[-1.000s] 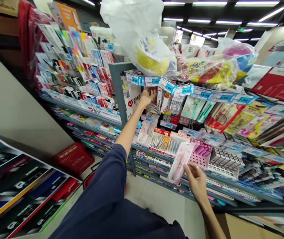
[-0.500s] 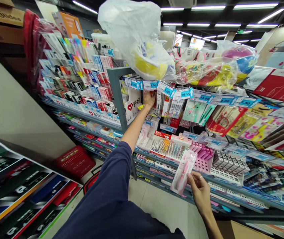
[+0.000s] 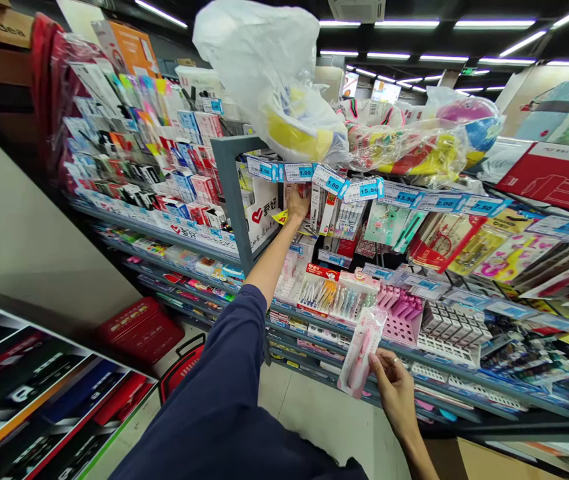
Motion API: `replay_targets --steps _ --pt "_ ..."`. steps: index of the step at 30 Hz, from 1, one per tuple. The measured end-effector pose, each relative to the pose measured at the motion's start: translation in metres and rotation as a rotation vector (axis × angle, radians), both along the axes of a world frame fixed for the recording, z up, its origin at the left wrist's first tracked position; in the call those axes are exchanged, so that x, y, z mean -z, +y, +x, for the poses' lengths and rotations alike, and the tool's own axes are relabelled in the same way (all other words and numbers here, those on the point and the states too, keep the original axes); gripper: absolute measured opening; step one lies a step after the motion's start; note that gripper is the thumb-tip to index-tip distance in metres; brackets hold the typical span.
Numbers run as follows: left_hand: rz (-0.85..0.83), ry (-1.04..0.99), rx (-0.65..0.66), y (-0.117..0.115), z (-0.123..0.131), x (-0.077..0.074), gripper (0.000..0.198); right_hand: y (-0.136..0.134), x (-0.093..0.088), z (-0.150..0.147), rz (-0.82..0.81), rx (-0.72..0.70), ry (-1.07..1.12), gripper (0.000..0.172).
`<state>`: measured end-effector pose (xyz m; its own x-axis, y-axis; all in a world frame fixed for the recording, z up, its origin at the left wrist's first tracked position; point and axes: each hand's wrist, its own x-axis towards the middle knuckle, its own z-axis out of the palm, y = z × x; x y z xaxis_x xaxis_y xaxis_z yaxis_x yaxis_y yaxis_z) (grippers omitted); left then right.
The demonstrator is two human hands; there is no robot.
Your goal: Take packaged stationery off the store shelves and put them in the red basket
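Note:
My left hand reaches in among the hanging packets under the price tags. Its fingers are partly hidden there, so I cannot see whether they grip anything. Right beside it hang slim white-and-grey packets. Lower down, my right hand pinches the right edge of a blister pack. That pack has a clear front, a pink card and a long pink item inside, which I cannot name for certain. It is held tilted in front of the lower shelf, near a box of pens and a pink holder.
Balls in plastic wrap lie on top of the rack. A grey shelf post stands left of my left arm. A red basket and a red box are on the floor at left. A cardboard box sits at lower right.
The view has shifted slightly, so the shelves sit a little further left. My left hand stays at the hanging packets, and my right hand still holds the blister pack.

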<state>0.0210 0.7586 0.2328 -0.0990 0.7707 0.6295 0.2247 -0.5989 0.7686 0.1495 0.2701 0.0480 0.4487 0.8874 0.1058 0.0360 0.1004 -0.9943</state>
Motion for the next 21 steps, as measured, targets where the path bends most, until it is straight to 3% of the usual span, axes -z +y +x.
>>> replay_targets --steps 6,10,14,21 --pt "-0.074 0.085 -0.166 -0.016 -0.01 0.002 0.038 0.0 0.0 -0.005 0.006 0.025 0.018 0.03" --pt "-0.039 0.046 -0.107 -0.028 -0.016 0.003 0.032 0.001 0.0 -0.011 0.009 -0.006 0.023 0.028" --pt "0.01 0.012 -0.056 -0.034 -0.019 0.003 0.041 0.0 0.002 -0.013 0.014 -0.007 0.027 0.028" --pt "0.016 0.011 -0.083 -0.036 -0.021 0.004 0.035 -0.004 0.003 -0.015 -0.002 0.021 0.009 0.031"
